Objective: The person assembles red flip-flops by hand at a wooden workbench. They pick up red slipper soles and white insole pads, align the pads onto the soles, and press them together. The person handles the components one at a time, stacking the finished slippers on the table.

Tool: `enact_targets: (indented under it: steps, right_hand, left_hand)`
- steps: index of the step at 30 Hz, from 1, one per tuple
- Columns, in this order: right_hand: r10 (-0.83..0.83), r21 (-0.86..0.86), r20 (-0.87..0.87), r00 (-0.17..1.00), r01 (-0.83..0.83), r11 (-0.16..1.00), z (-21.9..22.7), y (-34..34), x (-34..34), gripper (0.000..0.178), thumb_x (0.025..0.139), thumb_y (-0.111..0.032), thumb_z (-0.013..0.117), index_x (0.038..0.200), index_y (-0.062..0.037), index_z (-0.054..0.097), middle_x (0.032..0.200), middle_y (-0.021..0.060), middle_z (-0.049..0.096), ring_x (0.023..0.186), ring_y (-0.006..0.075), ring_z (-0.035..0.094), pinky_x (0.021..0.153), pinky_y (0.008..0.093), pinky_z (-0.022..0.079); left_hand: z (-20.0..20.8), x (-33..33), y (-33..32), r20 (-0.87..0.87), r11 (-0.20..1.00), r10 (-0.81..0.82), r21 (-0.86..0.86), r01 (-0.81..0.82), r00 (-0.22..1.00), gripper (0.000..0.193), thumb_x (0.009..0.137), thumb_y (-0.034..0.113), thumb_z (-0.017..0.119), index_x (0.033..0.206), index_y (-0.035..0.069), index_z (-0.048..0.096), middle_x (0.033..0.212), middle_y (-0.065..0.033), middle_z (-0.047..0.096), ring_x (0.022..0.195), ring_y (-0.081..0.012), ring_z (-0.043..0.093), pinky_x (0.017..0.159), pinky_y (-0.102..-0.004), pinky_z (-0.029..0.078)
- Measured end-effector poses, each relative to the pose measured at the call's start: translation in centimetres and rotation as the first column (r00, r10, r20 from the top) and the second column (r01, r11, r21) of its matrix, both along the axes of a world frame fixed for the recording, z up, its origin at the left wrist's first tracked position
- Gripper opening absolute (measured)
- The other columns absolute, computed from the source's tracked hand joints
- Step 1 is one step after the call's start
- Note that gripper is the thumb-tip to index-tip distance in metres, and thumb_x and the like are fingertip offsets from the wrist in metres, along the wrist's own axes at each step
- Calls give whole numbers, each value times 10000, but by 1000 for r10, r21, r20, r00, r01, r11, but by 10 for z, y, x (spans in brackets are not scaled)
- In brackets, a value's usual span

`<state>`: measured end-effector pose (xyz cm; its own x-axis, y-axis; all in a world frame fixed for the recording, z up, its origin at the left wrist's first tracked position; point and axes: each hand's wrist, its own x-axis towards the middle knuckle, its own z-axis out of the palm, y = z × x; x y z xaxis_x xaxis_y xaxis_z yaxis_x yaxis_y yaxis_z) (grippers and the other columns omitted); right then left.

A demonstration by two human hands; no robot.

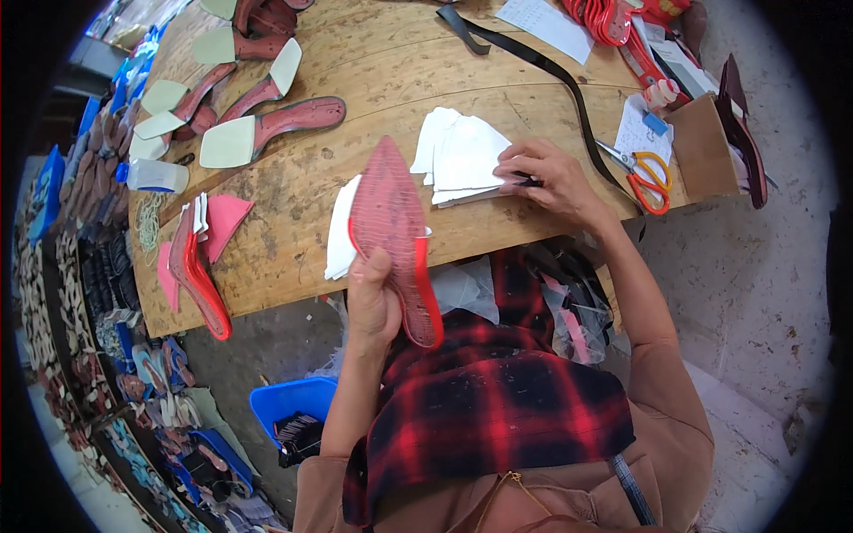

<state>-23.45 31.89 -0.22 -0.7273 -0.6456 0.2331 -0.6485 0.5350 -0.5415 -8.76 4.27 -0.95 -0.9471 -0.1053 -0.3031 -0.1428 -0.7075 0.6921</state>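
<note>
My left hand (371,298) is closed round the narrow part of a pointed, dark pink shoe insole (389,195) with bright red edging, held up at the table's near edge. Partly behind it lie white pieces (340,231). To the right, my right hand (555,182) rests at the right edge of a stack of white cut pieces (466,151). Its fingers are bent together, and a small dark thing shows between them, too little visible to name. A batch of red-edged insoles (200,284) lies on the left, with pink pieces (227,226) beside it.
Several pink insoles with pale toe pieces (228,142) spread over the wooden table's (373,71) far left. A plastic bottle (158,176) stands near them. Orange-handled scissors (649,180), a black strap (569,84) and a cardboard box (705,147) are at the right. A blue bin (289,400) sits below.
</note>
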Motion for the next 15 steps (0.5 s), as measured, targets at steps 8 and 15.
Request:
enact_targets:
  steps: [8, 15]
  right_hand:
    - [45, -160, 397, 917, 20, 987, 5, -3, -20, 177, 863, -214, 687, 930, -52, 671, 972, 41, 578, 950, 183, 545, 856, 298, 435]
    - [-378, -677, 409, 830, 554, 485, 2, -23, -2, 146, 987, -164, 540, 987, -23, 576, 1106, 85, 644, 867, 66, 525, 766, 242, 449]
  left_hand:
    - [18, -22, 45, -75, 976, -189, 95, 196, 979, 467, 916, 212, 673, 1303, 15, 501, 1241, -68, 611, 1136, -185, 587, 1033, -356, 442]
    - [1, -64, 70, -6, 974, -224, 32, 224, 975, 317, 931, 162, 655, 1200, 12, 581, 1141, -62, 651, 1028, -148, 618, 944, -322, 475]
